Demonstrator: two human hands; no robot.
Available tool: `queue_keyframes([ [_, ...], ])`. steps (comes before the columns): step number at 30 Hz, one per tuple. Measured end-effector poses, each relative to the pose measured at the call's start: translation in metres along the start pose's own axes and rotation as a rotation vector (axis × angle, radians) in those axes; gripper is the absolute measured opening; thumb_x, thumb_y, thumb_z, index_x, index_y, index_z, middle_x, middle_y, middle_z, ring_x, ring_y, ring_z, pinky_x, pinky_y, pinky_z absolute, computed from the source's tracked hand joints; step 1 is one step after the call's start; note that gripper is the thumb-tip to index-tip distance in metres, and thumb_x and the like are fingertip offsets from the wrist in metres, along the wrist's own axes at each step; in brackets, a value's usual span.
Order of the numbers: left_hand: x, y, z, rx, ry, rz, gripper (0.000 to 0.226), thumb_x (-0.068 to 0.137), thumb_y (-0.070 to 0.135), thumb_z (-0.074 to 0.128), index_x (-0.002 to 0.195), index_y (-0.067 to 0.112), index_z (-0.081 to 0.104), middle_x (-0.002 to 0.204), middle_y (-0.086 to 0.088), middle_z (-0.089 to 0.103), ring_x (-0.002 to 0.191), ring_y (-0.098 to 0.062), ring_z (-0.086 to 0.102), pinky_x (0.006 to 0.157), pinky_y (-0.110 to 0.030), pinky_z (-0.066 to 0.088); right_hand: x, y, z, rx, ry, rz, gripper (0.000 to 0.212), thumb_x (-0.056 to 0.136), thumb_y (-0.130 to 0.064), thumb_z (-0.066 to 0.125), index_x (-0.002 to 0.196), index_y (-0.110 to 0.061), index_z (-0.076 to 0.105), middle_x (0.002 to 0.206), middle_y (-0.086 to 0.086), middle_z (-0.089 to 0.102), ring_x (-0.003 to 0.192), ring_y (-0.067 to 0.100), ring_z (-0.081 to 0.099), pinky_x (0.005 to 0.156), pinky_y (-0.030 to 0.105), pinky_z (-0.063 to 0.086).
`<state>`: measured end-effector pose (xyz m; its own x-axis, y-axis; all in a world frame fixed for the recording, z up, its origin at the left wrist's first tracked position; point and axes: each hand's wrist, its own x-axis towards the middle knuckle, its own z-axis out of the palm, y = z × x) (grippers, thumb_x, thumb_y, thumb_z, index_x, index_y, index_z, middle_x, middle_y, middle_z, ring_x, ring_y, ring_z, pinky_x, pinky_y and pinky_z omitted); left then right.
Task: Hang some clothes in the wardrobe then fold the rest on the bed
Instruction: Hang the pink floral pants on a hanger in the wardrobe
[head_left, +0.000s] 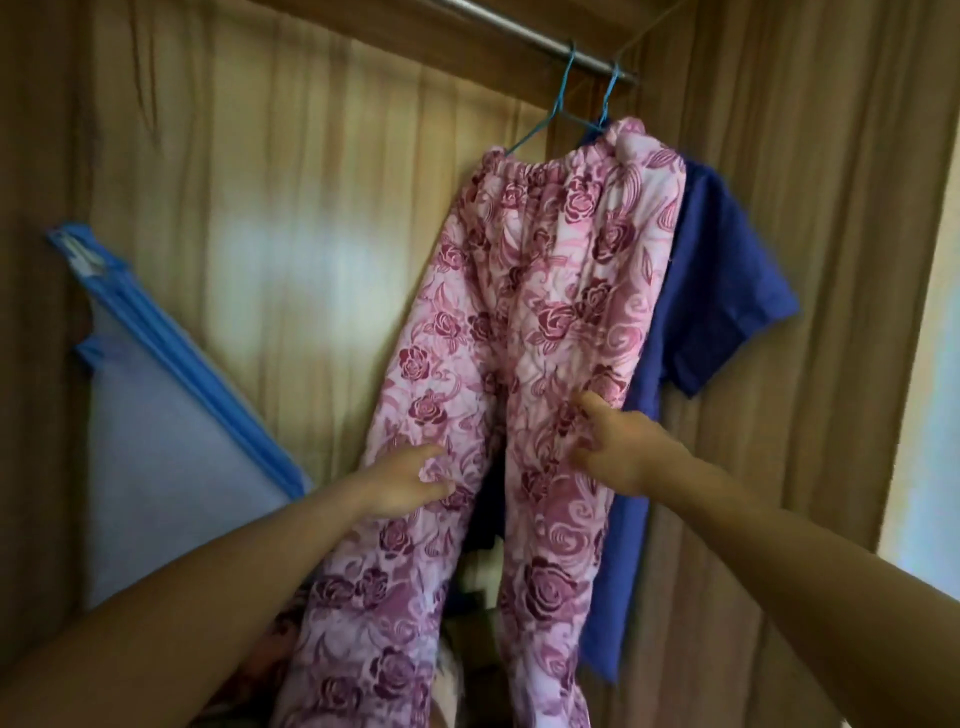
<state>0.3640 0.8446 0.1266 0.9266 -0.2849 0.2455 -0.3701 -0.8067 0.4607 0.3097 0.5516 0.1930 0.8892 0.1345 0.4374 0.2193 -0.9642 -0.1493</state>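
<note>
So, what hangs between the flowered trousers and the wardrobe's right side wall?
A blue shirt, hanging from the same rail and partly hidden behind the trousers; the head view shows it.

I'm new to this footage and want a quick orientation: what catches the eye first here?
The pink rose-print trousers dominate the centre, hanging from a blue hanger on the metal rail. Both hands meet them halfway down: the left hand pinches one leg, the right hand touches the other. A blue shirt hangs behind, to the right.
</note>
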Motion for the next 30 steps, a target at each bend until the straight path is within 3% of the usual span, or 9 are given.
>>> queue_keyframes([
  [3,-0.021,0.006,0.016,-0.003,-0.041,-0.017,0.073,0.096,0.044,0.063,0.157,0.019,0.032,0.161,-0.003,0.033,0.145,-0.018,0.034,0.106,-0.016,0.027,-0.022,0.002,0.021,-0.095,-0.231,0.043,0.072,0.089,-0.049,0.060,0.151,-0.029,0.030,0.120,0.014,0.067,0.098,0.035,0.069,0.081,0.041,0.058],
  [6,-0.042,0.015,0.033,0.009,-0.059,-0.040,0.063,0.096,0.043,0.064,0.151,0.020,0.043,0.153,-0.004,0.046,0.136,-0.018,0.045,0.094,-0.013,0.029,-0.048,0.003,0.042,0.055,-0.453,0.162,0.068,0.084,-0.048,0.056,0.145,-0.041,0.027,0.088,0.019,0.071,0.054,0.035,0.070,0.049,0.041,0.059],
  [8,-0.056,0.020,0.048,0.007,-0.055,-0.065,0.061,0.095,0.042,0.065,0.148,0.018,0.047,0.149,-0.005,0.049,0.135,-0.021,0.047,0.093,-0.015,0.032,-0.066,0.003,0.053,0.149,-0.533,0.190,0.063,0.085,-0.046,0.055,0.143,-0.043,0.032,0.085,0.017,0.067,0.044,0.034,0.067,0.042,0.039,0.056],
  [11,-0.083,0.027,0.078,0.016,-0.075,-0.099,0.063,0.095,0.042,0.065,0.148,0.014,0.046,0.151,-0.007,0.048,0.136,-0.023,0.047,0.102,-0.020,0.033,-0.093,0.007,0.073,0.198,-0.610,0.128,0.049,0.095,-0.039,0.055,0.142,-0.040,0.043,0.106,0.013,0.066,0.058,0.034,0.072,0.052,0.044,0.061],
  [14,-0.110,0.033,0.115,0.046,-0.140,-0.093,0.048,0.094,0.041,0.066,0.133,0.014,0.059,0.132,-0.002,0.061,0.119,-0.020,0.058,0.094,-0.024,0.043,-0.121,0.019,0.098,0.154,-0.638,0.062,0.056,0.098,-0.042,0.055,0.151,-0.037,0.039,0.145,0.012,0.050,0.090,0.038,0.072,0.068,0.044,0.063],
  [17,-0.131,0.036,0.151,0.088,-0.218,-0.090,0.046,0.094,0.042,0.066,0.131,0.016,0.061,0.128,-0.005,0.064,0.113,-0.021,0.061,0.098,-0.032,0.048,-0.153,0.027,0.122,-0.013,-0.632,-0.047,0.060,0.101,-0.046,0.052,0.156,-0.028,0.035,0.162,0.006,0.034,0.141,0.030,0.042,0.103,0.024,0.040],
  [19,-0.142,0.038,0.170,0.110,-0.281,-0.107,0.049,0.093,0.044,0.065,0.132,0.014,0.060,0.130,-0.011,0.063,0.112,-0.025,0.062,0.098,-0.037,0.049,-0.177,0.031,0.134,-0.030,-0.638,-0.018,0.062,0.101,-0.048,0.052,0.156,-0.025,0.035,0.162,0.006,0.034,0.145,0.028,0.037,0.112,0.028,0.031],
  [25,-0.160,0.039,0.212,0.168,-0.451,-0.008,0.065,0.094,0.051,0.062,0.145,0.014,0.049,0.150,-0.009,0.049,0.134,-0.025,0.049,0.107,-0.031,0.040,-0.247,0.052,0.157,0.052,-0.641,0.212,0.069,0.095,-0.060,0.056,0.153,-0.026,0.040,0.156,0.004,0.045,0.140,0.027,0.045,0.110,0.032,0.037],
  [30,-0.173,0.041,0.254,0.167,-0.502,0.181,0.037,0.088,0.050,0.064,0.110,0.020,0.068,0.114,-0.001,0.069,0.103,-0.021,0.063,0.086,-0.032,0.049,-0.338,0.075,0.177,0.057,-0.664,0.490,0.060,0.094,-0.058,0.057,0.145,-0.027,0.050,0.144,0.002,0.057,0.130,0.025,0.054,0.098,0.035,0.046],
])
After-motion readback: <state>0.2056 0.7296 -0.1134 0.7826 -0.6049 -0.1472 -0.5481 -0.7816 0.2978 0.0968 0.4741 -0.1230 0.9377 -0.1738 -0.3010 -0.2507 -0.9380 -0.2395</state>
